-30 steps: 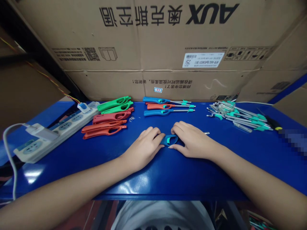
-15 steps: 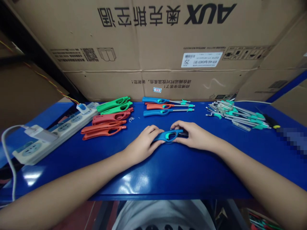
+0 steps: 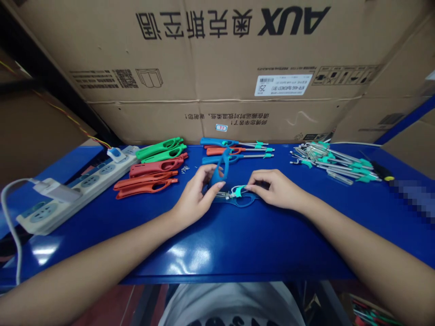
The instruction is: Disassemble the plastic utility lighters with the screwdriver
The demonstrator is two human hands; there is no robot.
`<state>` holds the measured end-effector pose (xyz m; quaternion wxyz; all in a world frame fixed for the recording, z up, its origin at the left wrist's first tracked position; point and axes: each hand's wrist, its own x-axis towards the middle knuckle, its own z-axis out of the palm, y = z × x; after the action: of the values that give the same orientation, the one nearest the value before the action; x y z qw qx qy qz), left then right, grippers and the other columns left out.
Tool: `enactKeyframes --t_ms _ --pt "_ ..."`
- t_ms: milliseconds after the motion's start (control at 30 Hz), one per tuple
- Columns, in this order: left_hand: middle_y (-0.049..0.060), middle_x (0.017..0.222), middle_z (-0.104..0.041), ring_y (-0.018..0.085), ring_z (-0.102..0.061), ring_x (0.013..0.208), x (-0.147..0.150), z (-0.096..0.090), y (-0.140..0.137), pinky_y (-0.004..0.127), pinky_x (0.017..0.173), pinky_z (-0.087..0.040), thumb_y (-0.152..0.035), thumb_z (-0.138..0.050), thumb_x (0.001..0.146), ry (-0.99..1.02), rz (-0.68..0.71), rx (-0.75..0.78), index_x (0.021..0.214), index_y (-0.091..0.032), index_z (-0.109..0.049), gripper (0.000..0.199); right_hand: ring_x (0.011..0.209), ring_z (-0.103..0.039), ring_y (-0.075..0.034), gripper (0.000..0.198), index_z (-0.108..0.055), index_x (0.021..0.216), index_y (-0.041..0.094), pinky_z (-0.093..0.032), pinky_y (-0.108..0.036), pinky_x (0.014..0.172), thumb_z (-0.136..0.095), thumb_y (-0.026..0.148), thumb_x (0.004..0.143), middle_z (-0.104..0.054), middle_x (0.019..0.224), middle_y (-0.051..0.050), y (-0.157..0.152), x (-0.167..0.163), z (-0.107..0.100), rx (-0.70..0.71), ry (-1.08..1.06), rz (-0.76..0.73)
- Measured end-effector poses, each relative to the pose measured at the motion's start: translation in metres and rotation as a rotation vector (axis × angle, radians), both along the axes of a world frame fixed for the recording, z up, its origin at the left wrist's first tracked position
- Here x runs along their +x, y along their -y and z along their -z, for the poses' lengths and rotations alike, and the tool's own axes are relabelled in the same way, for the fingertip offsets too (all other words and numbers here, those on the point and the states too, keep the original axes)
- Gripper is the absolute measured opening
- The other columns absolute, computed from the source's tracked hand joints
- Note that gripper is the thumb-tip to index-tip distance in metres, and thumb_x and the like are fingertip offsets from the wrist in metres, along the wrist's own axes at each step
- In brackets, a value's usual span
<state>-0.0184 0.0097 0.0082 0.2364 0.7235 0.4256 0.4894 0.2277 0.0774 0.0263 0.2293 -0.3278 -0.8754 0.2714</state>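
Observation:
My left hand (image 3: 195, 195) holds a blue plastic handle half (image 3: 220, 171), lifted and tilted up off the blue table (image 3: 238, 240). Below it the other blue handle half (image 3: 242, 200) lies flat on the table with a teal trigger and metal insert (image 3: 235, 192) showing inside. My right hand (image 3: 276, 189) rests on that lower half, fingertips on its right end.
Green and red handle shells (image 3: 154, 168) lie at left beside a white power strip (image 3: 71, 188). Three assembled lighters (image 3: 234, 151) lie at the back centre. A pile of metal tubes with teal parts (image 3: 335, 162) lies at right. A big cardboard box (image 3: 217, 68) forms the back wall.
The closed blue handle has come apart: my left hand lifted one half up and to the left, exposing the teal trigger and metal insert in the half that stays under my right hand.

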Motion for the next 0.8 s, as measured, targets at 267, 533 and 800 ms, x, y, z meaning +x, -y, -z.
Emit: enactKeyframes --t_ms 267,533,800 --pt "0.003 0.093 -0.065 0.016 -0.064 0.082 -0.007 -0.013 -0.002 0.030 0.080 -0.054 -0.027 -0.075 0.083 -0.288 -0.004 0.022 0.094 -0.017 -0.066 0.018 0.073 -0.060 -0.015 0.022 -0.068 0.090 0.019 -0.044 -0.028 0.068 -0.054 0.034 0.098 -0.070 0.086 -0.005 0.004 0.004 -0.007 0.124 0.076 -0.052" --pt "0.004 0.090 -0.068 0.017 -0.067 0.079 -0.009 -0.001 -0.008 0.029 0.074 -0.056 -0.029 -0.076 0.086 -0.353 0.010 0.007 0.094 -0.017 -0.076 0.014 0.083 -0.063 -0.021 0.036 -0.066 0.093 0.018 -0.046 -0.033 0.076 -0.037 0.037 0.106 -0.069 0.090 -0.009 -0.001 0.008 -0.006 0.283 0.282 -0.069" --pt "0.005 0.093 -0.069 0.018 -0.068 0.083 -0.010 0.000 -0.010 0.029 0.077 -0.055 -0.023 -0.072 0.088 -0.391 0.064 -0.023 0.092 -0.017 -0.075 0.008 0.083 -0.065 -0.019 0.026 -0.067 0.091 0.021 -0.047 -0.031 0.077 -0.047 0.034 0.102 -0.072 0.093 -0.006 -0.001 0.005 -0.002 0.151 0.097 -0.047"
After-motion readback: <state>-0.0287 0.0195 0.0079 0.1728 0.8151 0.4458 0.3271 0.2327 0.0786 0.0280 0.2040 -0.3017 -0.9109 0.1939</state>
